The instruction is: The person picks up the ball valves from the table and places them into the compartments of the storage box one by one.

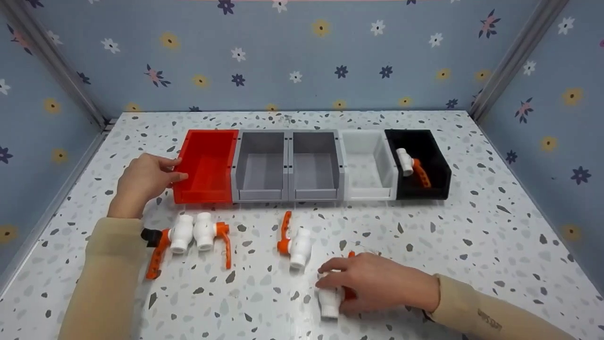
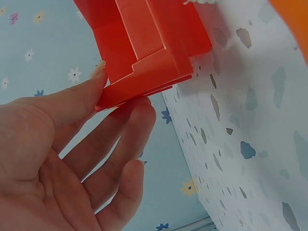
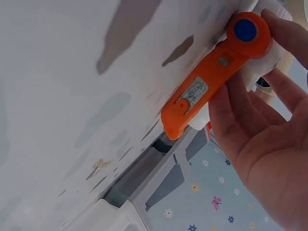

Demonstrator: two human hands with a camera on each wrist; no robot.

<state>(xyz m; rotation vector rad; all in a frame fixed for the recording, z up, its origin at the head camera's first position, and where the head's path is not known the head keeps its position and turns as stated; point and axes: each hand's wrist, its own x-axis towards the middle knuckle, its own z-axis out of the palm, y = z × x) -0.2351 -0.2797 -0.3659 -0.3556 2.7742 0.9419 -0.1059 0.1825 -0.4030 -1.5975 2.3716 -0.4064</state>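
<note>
My left hand point(image 1: 144, 179) pinches the side wall of the red bin point(image 1: 204, 196), thumb on the inner side and fingers outside, as the left wrist view shows. At the front right, my right hand point(image 1: 377, 282) holds a white ball valve point(image 1: 329, 306) with an orange lever handle point(image 3: 202, 86) by its body, low at the tabletop. Just left of it lies another such valve point(image 1: 300, 248). Two more, a valve with its handle to the left point(image 1: 181, 234) and a valve with its handle to the right point(image 1: 204, 231), lie side by side near my left forearm.
Right of the red bin, joined in a row, stand two grey bins point(image 1: 262, 194) point(image 1: 316, 194), a white bin point(image 1: 370, 192) and a black bin point(image 1: 424, 194). One valve point(image 1: 405, 162) rests in the black bin. Flower-patterned walls point(image 1: 302, 52) enclose the speckled table point(image 1: 490, 245).
</note>
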